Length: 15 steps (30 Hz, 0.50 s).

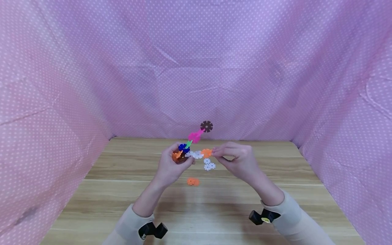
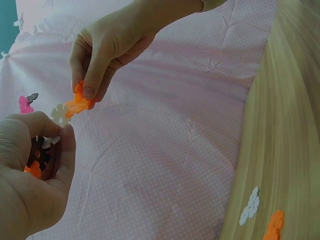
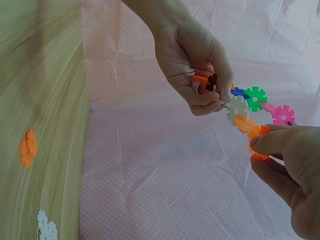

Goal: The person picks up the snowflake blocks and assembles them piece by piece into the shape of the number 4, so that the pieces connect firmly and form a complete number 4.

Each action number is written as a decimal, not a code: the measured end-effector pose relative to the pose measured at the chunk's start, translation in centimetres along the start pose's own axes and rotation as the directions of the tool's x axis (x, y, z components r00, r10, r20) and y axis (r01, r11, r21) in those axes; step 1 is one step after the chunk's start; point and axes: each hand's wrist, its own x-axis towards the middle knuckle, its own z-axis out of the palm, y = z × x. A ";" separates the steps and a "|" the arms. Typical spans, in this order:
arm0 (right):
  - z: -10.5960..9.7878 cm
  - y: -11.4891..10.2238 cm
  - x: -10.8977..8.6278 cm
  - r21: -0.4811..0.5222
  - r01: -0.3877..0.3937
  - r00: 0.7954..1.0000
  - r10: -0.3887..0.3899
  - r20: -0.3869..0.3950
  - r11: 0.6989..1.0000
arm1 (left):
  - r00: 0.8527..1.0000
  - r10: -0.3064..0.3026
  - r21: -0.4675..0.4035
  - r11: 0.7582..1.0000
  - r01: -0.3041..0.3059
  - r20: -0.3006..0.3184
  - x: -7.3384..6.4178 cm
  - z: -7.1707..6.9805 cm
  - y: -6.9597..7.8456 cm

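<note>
Your left hand (image 1: 170, 167) and right hand (image 1: 242, 162) pinch one flower chain (image 1: 197, 154) above the wooden table (image 1: 220, 200), with pink cloth (image 1: 196, 88) behind.

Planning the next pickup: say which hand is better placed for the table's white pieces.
The right hand, probably: it looks nearer those white pieces and pinches only an orange end piece, while the left hand grips the chain.
</note>
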 end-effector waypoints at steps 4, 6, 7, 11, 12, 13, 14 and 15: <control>0.2 0.0 0.0 0.011 -0.030 1.000 0.030 0.003 0.999 | 1.000 -0.016 -0.025 1.000 0.016 -0.026 0.0 0.1 0.1; 0.3 0.1 0.0 0.015 -0.048 0.999 0.048 -0.003 0.999 | 0.999 -0.020 -0.038 0.999 0.019 -0.036 0.0 0.1 0.2; 0.3 0.1 0.0 0.014 -0.059 0.998 0.059 -0.008 0.998 | 0.999 -0.020 -0.041 0.999 0.019 -0.039 -0.1 0.0 0.3; 0.3 0.1 -0.3 0.025 -0.109 0.994 0.110 -0.027 0.994 | 0.998 -0.009 -0.029 1.000 0.008 -0.054 -0.2 -0.3 0.6; 0.3 0.2 -0.3 0.026 -0.122 0.992 0.123 -0.025 0.992 | 0.998 -0.004 -0.022 1.000 0.002 -0.060 -0.2 -0.4 0.7; 0.4 0.2 -0.5 0.032 -0.134 0.991 0.135 -0.021 0.990 | 0.998 -0.001 -0.020 1.000 0.000 -0.063 -0.3 -0.5 0.8; 0.5 0.3 -0.6 0.035 -0.148 0.989 0.149 -0.014 0.988 | 0.998 0.003 -0.016 1.000 -0.004 -0.066 -0.3 -0.6 0.7; 0.5 0.3 -0.7 0.040 -0.161 0.987 0.161 -0.002 0.986 | 0.998 0.006 -0.015 1.000 -0.007 -0.068 -0.4 -0.6 0.8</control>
